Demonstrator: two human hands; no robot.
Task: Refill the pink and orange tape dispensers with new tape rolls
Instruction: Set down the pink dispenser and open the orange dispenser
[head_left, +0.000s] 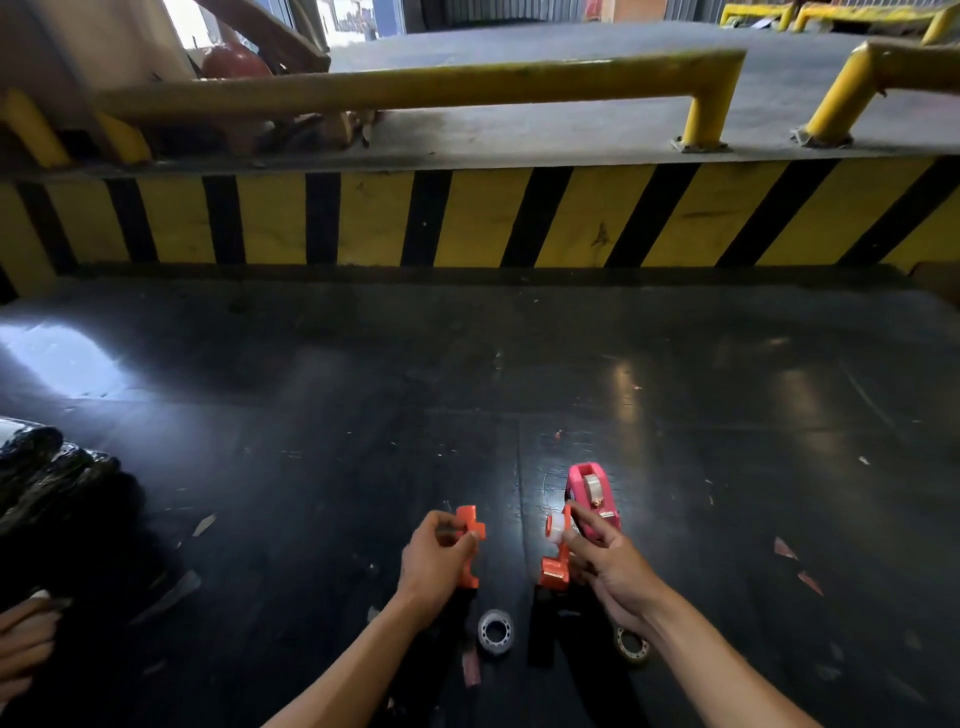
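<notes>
The orange dispenser is split in two. My left hand (436, 564) grips one orange half (470, 545). My right hand (605, 564) holds the other orange half (555, 558), which has a clear tape roll (556, 530) sitting on it. The pink dispenser (592, 493) lies on the dark floor just beyond my right fingers, with a tape roll inside it. A loose clear roll (494, 631) lies on the floor between my forearms. Another roll (632, 646) peeks out from under my right wrist.
The dark glossy floor (363, 441) carries small scraps of tape. A yellow-and-black striped curb (467, 218) with yellow railings (415, 85) stands ahead. A black wrapped bundle (47, 467) and another person's hand (23, 639) are at the left edge.
</notes>
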